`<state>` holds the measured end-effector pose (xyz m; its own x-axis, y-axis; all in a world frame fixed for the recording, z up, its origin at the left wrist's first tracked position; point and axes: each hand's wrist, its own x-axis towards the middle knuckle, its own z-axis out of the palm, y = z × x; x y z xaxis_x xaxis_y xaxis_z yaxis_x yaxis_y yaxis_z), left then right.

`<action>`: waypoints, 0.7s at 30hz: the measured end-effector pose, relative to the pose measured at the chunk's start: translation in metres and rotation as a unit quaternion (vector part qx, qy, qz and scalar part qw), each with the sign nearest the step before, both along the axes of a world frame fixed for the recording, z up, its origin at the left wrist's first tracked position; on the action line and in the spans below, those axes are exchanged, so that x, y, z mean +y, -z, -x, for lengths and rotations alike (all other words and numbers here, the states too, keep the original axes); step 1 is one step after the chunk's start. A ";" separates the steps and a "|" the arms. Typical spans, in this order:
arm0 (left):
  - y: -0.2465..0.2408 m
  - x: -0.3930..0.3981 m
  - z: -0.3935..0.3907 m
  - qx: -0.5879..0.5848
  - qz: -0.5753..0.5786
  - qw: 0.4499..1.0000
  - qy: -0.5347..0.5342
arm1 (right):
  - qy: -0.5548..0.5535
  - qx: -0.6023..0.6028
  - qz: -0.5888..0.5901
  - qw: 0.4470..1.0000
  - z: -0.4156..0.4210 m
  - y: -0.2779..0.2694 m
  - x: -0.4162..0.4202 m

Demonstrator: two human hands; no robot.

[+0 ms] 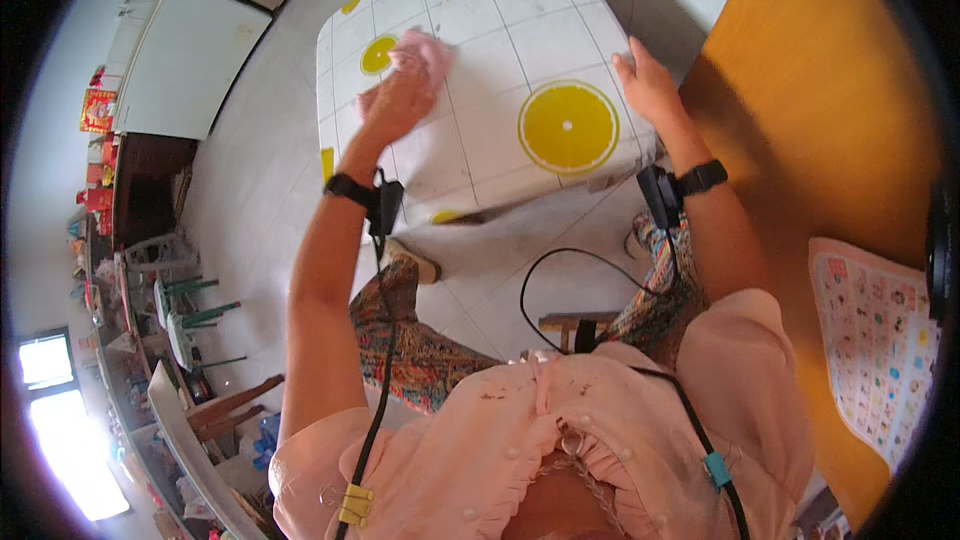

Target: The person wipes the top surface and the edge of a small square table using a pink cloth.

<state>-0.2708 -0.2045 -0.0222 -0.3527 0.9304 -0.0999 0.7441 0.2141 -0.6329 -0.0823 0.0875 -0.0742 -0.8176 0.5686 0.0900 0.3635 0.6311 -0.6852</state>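
Note:
A low table wears a white checked tablecloth (487, 45) printed with yellow lemon slices, with faint dark smudges on it. On its left part, my left hand (401, 101) presses down on a crumpled pink cloth (424, 56), beside a small lemon print. My right hand (649, 86) rests at the right edge of the table, thumb and fingers spread, with the fingertips near the cloth's border. Both wrists carry black straps with small dark devices and cables.
A wooden surface (825, 90) stands close on the right, with a pink-edged printed sheet (874, 345) on it. Beneath me is part of a wooden stool (574, 322). A white refrigerator (195, 60), green-legged stools (176, 322) and cluttered shelves line the left. A black cable loops between my knees.

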 end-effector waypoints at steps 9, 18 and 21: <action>0.032 0.052 -0.168 -0.254 -0.304 0.902 0.173 | 0.007 0.039 -0.016 0.999 0.004 0.006 0.008; 0.017 -0.103 -0.119 -0.153 -0.313 0.926 -0.145 | 0.039 0.095 0.002 0.995 -0.007 0.009 0.002; 0.038 -0.103 -0.119 -0.032 -0.362 0.914 -0.180 | 0.046 0.102 0.006 0.994 0.003 0.024 0.002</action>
<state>-0.1513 -0.3071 -0.0606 -0.6641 0.5851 0.4653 0.5733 0.7981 -0.1854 -0.0855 0.0893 -0.0985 -0.7279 0.6422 0.2402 0.2725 0.5924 -0.7582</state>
